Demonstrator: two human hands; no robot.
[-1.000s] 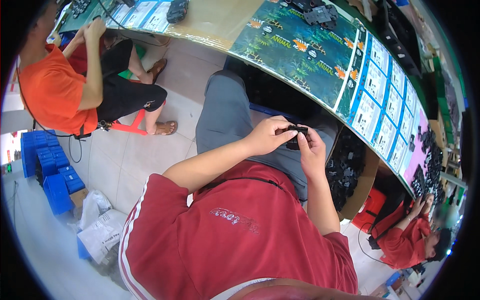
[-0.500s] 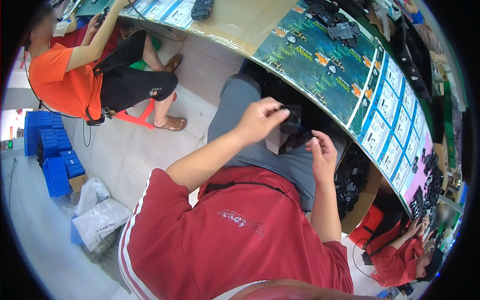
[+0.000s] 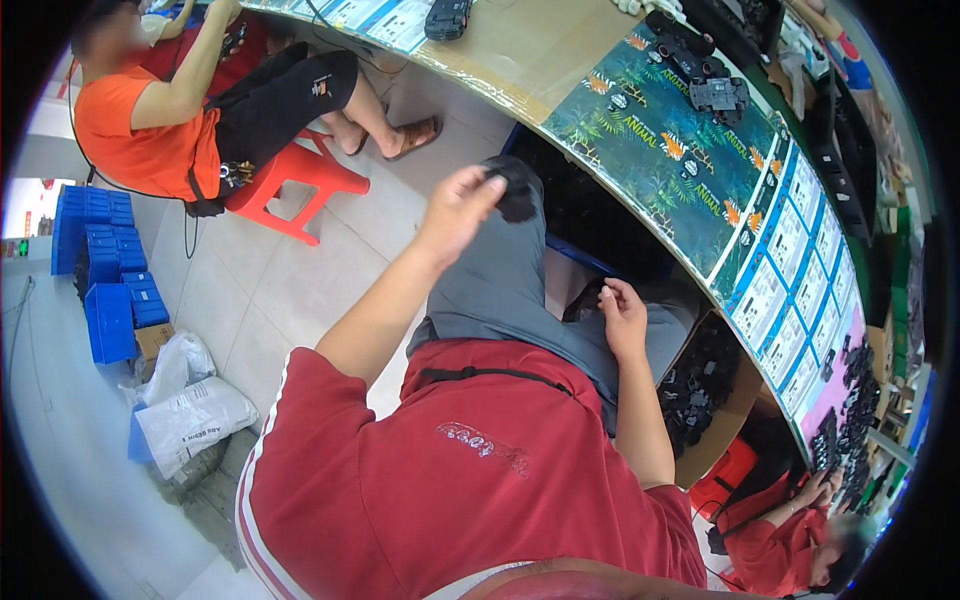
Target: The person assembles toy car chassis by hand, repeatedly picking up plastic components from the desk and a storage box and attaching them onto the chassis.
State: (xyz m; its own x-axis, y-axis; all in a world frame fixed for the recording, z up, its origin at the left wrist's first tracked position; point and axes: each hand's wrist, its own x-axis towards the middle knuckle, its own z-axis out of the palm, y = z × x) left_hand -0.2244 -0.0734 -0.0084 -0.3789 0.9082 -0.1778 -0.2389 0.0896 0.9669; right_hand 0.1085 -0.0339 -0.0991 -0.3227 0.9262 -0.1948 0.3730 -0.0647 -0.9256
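Note:
My left hand is closed, thumb against fingers, on a black piece held over my left knee. The piece is dark and smeared, so its exact kind does not show. Over my lap, near the right thigh, my right hand has its fingers curled in toward the thumb. Whether something small sits between those fingertips is hidden. A dark shape lies just beyond them, between my legs.
The workbench curves past on my right, with black toy car parts on it. Beneath its edge stands a cardboard box of black parts. A co-worker in orange sits at left by a red stool; blue bins stand behind.
My left hand has moved left and up with the black piece, away from my right hand. My right hand has lowered slightly, its fingers more curled. The co-worker's legs have shifted.

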